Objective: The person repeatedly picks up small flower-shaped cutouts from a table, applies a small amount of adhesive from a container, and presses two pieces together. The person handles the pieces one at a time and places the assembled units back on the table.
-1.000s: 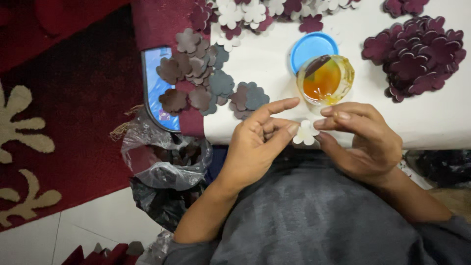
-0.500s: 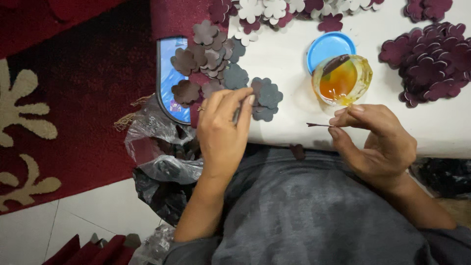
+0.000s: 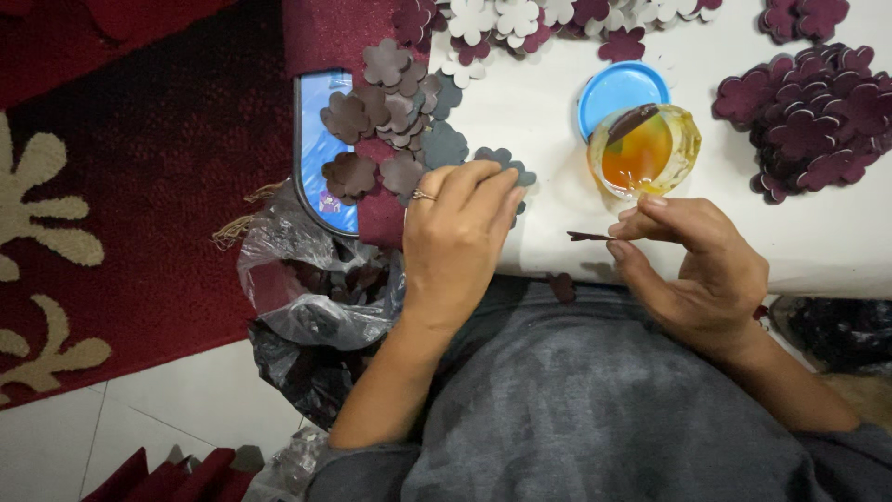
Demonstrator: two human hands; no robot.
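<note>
Fingers of the right hand [image 3: 692, 270] pinch one thin stick [image 3: 589, 236], lying level (tip pointing left); left hand [image 3: 457, 237] rests flat, fingers loose, on one grey flower cutout [image 3: 506, 165].

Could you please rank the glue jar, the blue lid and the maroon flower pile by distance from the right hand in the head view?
From the right hand:
1. Glue jar, just above the fingertips.
2. Blue lid, behind the jar, slightly left.
3. Maroon flower pile, far right on the white table.
</note>
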